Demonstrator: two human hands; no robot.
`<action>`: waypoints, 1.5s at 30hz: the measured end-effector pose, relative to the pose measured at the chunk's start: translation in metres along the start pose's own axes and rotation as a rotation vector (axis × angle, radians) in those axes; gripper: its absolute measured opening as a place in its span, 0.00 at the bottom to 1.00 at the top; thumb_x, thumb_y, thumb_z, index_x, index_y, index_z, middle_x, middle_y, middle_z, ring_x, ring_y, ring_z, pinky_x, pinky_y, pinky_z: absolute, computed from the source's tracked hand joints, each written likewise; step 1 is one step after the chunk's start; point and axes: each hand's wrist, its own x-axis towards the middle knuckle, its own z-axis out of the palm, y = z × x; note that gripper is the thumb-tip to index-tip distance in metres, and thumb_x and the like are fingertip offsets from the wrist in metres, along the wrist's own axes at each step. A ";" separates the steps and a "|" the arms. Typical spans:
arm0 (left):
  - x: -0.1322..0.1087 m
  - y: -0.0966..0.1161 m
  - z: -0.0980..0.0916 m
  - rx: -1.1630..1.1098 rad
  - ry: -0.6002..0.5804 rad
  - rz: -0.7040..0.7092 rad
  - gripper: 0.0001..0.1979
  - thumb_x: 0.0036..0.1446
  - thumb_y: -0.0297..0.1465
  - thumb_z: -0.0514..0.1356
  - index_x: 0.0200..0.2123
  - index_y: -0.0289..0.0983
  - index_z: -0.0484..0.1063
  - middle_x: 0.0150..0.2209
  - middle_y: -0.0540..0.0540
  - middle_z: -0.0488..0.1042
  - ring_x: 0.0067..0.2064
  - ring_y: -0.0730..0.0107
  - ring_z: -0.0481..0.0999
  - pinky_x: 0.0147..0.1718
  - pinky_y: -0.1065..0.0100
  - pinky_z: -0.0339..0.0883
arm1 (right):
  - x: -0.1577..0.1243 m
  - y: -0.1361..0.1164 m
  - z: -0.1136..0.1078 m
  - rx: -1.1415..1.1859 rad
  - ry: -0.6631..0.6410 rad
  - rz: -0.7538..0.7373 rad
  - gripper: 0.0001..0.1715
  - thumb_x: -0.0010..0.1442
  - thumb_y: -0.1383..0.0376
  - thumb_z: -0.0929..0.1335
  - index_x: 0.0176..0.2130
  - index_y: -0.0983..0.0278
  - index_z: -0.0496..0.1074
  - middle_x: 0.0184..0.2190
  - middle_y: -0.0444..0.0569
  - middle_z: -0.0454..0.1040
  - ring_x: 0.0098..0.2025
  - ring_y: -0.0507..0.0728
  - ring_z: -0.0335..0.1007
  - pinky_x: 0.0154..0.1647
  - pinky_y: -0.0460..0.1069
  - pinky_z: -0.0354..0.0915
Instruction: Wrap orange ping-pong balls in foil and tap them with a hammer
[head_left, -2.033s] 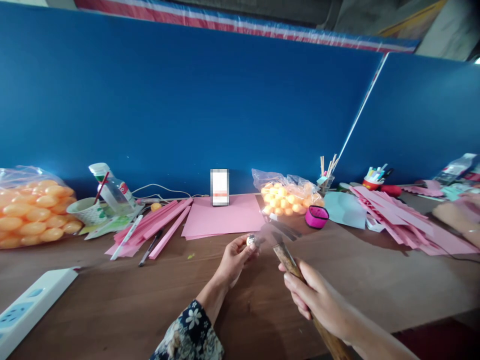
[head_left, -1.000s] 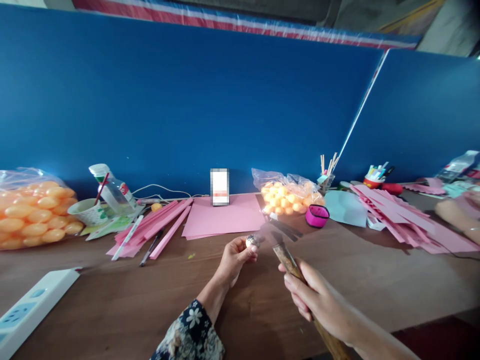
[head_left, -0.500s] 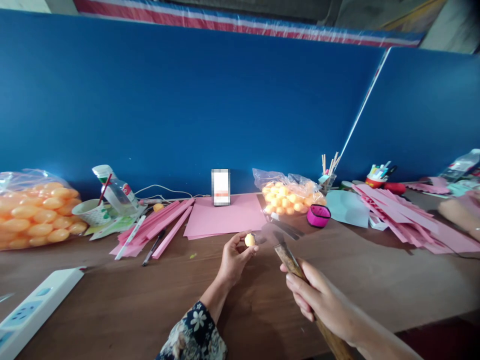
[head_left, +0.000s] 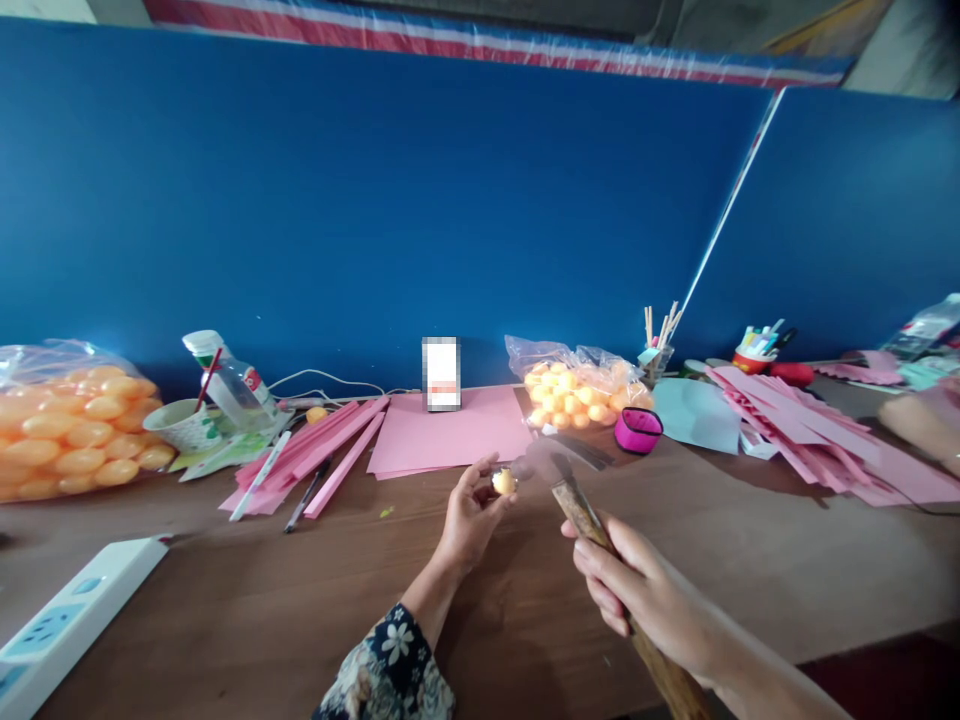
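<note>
Between the thumb and fingers of my left hand (head_left: 471, 520) is a small pale yellow ball (head_left: 503, 482), held over the brown table. My right hand (head_left: 619, 570) is wrapped round the wooden handle (head_left: 581, 512) of a tool whose blurred head is close to the ball's right side; whether they touch I cannot tell. Beyond my left hand lie pink paper sheets (head_left: 442, 440). A clear bag of orange-yellow balls (head_left: 570, 393) and a magenta band (head_left: 638, 430) are behind the tool.
A larger bag of orange balls (head_left: 82, 430), a paper cup (head_left: 184, 425), a bottle (head_left: 240, 390) and a power strip (head_left: 71, 625) are on the left. Pink strips (head_left: 802, 430) and a pen holder (head_left: 752, 362) stand right. Another person's arm (head_left: 919, 425) rests at far right.
The ball has turned slightly in my left fingers and sits a little further right. My right hand and the tool have shifted very slightly.
</note>
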 end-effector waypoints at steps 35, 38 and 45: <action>0.001 -0.001 0.000 0.099 0.013 0.063 0.21 0.40 0.27 0.65 0.41 0.36 0.67 0.33 0.47 0.76 0.32 0.71 0.75 0.33 0.70 0.69 | 0.005 -0.004 -0.001 -0.044 -0.065 -0.016 0.15 0.62 0.55 0.58 0.44 0.62 0.57 0.23 0.37 0.55 0.18 0.45 0.51 0.17 0.43 0.52; 0.001 -0.004 -0.002 0.147 0.015 0.085 0.20 0.40 0.27 0.65 0.40 0.36 0.68 0.32 0.47 0.75 0.31 0.71 0.74 0.33 0.70 0.69 | 0.003 -0.006 0.000 -0.045 -0.055 -0.017 0.15 0.62 0.54 0.58 0.44 0.62 0.57 0.23 0.37 0.55 0.18 0.45 0.50 0.17 0.43 0.52; 0.000 -0.007 -0.001 0.133 0.017 0.117 0.18 0.39 0.28 0.66 0.38 0.36 0.70 0.35 0.45 0.75 0.34 0.68 0.75 0.36 0.67 0.69 | 0.005 -0.002 0.003 -0.035 -0.047 0.011 0.15 0.61 0.54 0.59 0.41 0.63 0.59 0.23 0.38 0.55 0.18 0.45 0.50 0.17 0.42 0.52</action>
